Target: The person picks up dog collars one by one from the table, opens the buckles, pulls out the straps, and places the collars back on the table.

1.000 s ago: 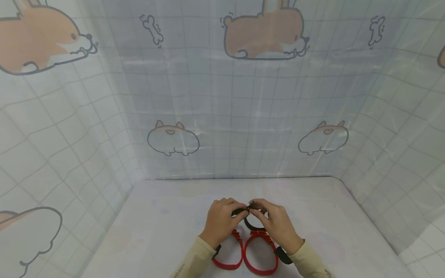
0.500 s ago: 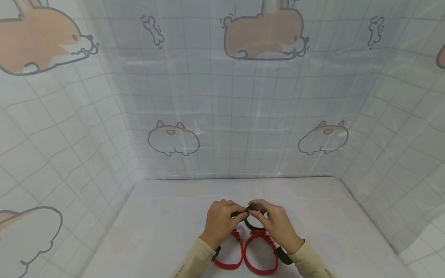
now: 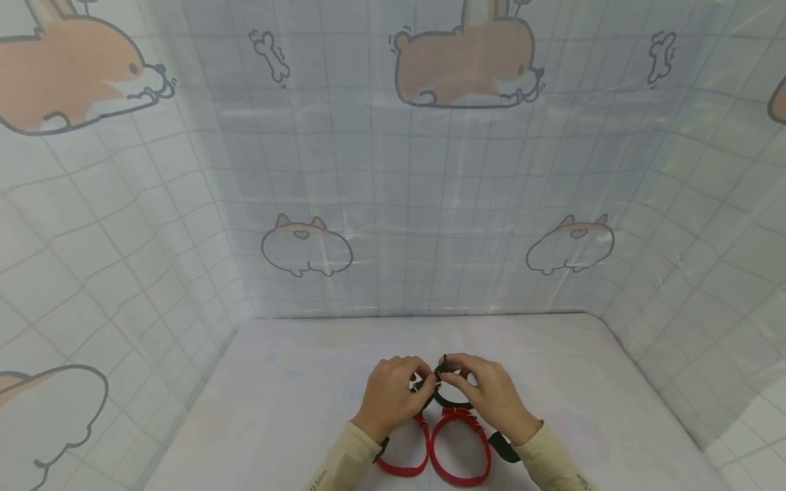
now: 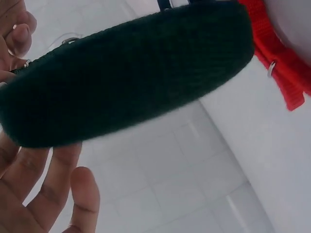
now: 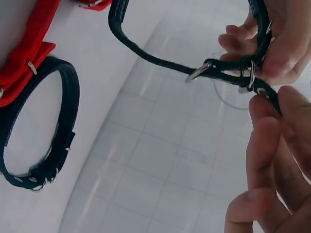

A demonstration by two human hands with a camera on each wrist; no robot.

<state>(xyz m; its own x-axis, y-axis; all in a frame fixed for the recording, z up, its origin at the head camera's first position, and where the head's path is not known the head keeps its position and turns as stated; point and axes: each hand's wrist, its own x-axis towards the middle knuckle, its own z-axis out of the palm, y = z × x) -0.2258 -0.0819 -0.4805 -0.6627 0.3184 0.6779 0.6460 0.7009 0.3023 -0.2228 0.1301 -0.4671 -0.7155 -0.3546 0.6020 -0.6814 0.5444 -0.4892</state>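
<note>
Held collar [image 4: 121, 77]: dark green, raised between the hands, metal buckle [image 5: 250, 80] near the fingertips
Left hand [image 3: 389, 392]: at 9 o'clock, gripping the band
Right hand [image 3: 494, 395]: at 3 o'clock, pinching the strap end
Left red collar [image 3: 402, 470]: on the worktop [image 3: 288, 382], 6 o'clock from the left hand's fingertips
Right red collar [image 3: 460, 481]: just beside it, at 3 o'clock
Second green collar [image 3: 453, 405]: 12 o'clock from that

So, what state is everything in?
Held green fabric collar: looped, fastening unclear.
Other green fabric collar: looped, on white table.
Left red fabric collar: on table, partly hidden.
Right red fabric collar: looped, on table.
Left grip: pinching held collar.
Right grip: pinching it.
</note>
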